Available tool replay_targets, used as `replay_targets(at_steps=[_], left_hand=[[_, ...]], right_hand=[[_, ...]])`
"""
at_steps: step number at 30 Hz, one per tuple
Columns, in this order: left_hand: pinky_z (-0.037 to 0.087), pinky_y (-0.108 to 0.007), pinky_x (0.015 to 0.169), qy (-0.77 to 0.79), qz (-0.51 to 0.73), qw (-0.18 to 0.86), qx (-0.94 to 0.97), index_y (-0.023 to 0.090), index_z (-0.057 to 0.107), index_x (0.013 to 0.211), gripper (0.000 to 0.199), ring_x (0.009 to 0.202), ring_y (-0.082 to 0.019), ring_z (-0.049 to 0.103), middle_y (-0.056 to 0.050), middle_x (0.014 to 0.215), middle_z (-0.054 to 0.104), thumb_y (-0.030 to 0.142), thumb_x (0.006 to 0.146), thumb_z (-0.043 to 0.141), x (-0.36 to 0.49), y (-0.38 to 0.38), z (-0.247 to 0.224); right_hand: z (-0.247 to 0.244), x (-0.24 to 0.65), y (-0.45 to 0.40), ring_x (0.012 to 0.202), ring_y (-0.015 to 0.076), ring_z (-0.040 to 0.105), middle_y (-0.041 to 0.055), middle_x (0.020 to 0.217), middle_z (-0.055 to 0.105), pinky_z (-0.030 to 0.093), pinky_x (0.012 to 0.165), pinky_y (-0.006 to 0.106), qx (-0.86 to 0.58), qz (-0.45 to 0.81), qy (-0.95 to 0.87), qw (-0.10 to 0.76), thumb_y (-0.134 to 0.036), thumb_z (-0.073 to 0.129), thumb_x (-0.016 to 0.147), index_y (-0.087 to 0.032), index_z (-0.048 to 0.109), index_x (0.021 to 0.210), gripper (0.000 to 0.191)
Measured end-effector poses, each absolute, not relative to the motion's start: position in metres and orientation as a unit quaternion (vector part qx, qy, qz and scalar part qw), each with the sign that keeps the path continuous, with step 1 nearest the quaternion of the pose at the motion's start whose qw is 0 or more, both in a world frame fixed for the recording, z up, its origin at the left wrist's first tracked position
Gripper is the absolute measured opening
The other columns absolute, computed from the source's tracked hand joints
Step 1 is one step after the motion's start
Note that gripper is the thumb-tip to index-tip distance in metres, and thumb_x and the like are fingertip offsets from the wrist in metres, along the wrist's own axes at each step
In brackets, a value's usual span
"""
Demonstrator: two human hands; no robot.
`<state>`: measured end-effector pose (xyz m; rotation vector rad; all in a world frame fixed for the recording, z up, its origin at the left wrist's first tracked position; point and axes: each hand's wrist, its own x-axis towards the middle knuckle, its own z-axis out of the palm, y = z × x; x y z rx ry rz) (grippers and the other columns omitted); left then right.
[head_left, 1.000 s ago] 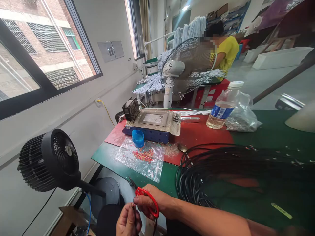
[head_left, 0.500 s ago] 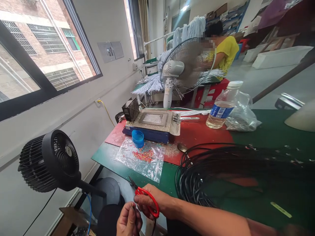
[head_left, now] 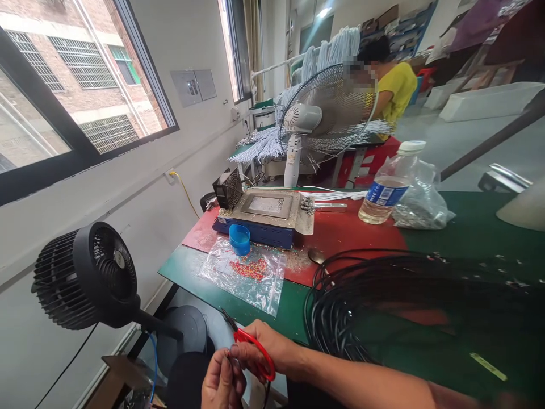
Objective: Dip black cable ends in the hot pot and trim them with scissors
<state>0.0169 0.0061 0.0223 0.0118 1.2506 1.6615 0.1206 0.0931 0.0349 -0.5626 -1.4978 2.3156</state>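
Observation:
Red-handled scissors [head_left: 254, 344] rest in my right hand [head_left: 266, 347], their dark blades pointing up and left. The thumb and a finger of that hand are pinched at the fingertips of my left hand [head_left: 223, 379]. My left hand is closed in a pinch on something tiny, too small to make out. A dark cable [head_left: 267, 393] hangs below the hands. Beyond them, on the green table, a clear plastic bag [head_left: 264, 295] lies flat with small red and yellow bits [head_left: 251, 269] on it.
A blue cup [head_left: 239, 241] stands before a hot plate [head_left: 266, 205]. Coiled black cables [head_left: 336, 324] lie to the right, near a spoon [head_left: 315, 255] and a bottle [head_left: 383, 190]. At left is a black fan [head_left: 102, 272]. A person in yellow [head_left: 395, 94] sits behind a larger fan [head_left: 302, 118].
My right thumb and finger have moved left and down to meet my left fingertips. The scissors have shifted slightly left with the hand.

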Motion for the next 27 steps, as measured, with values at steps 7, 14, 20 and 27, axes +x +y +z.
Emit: replay_targets(at_steps=[7, 14, 20, 27], left_hand=[[0.035, -0.014, 0.039, 0.514, 0.687, 0.511, 0.05, 0.019, 0.07, 0.059, 0.03, 0.036, -0.002, 0.042, 0.003, 0.039, 0.057, 0.035, 0.037, 0.082, 0.015, 0.005, 0.017], [0.043, -0.017, 0.047, 0.527, 0.684, 0.504, 0.021, 0.019, 0.069, 0.058, 0.03, 0.047, -0.008, 0.055, 0.0, 0.05, 0.066, 0.03, 0.034, 0.083, 0.014, 0.004, 0.018], [0.04, -0.012, 0.043, 0.485, 0.688, 0.54, 0.003, 0.017, 0.067, 0.056, 0.029, 0.04, -0.003, 0.05, 0.003, 0.043, 0.063, 0.03, 0.035, 0.083, 0.014, 0.006, 0.018], [0.055, -0.026, 0.066, 0.374, 0.666, 0.637, -0.102, 0.022, 0.071, 0.068, 0.019, 0.07, -0.016, 0.067, -0.001, 0.071, 0.076, 0.019, 0.051, 0.078, -0.004, 0.001, 0.005]], right_hand=[[0.032, 0.121, 0.094, 0.029, 0.0028, 0.036, -0.0053, 0.039, 0.045, 0.028, 0.03, 0.015, -0.192, 0.815, -0.524, 0.159, -0.057, 0.064, 0.064, -0.011, 0.053, 0.055, 0.048], [0.037, 0.121, 0.093, 0.029, 0.003, 0.035, -0.0047, 0.038, 0.043, 0.025, 0.03, 0.015, -0.209, 0.809, -0.532, 0.14, -0.059, 0.061, 0.065, -0.011, 0.053, 0.053, 0.051], [0.03, 0.12, 0.092, 0.034, 0.0058, 0.038, -0.0041, 0.042, 0.044, 0.027, 0.035, 0.018, -0.246, 0.758, -0.582, 0.159, -0.061, 0.055, 0.07, -0.013, 0.053, 0.057, 0.05], [0.018, 0.118, 0.082, 0.052, 0.0088, 0.039, -0.0002, 0.057, 0.051, 0.026, 0.048, 0.024, -0.123, 0.279, -0.872, 0.384, -0.032, 0.044, 0.085, -0.015, 0.054, 0.061, 0.031]])
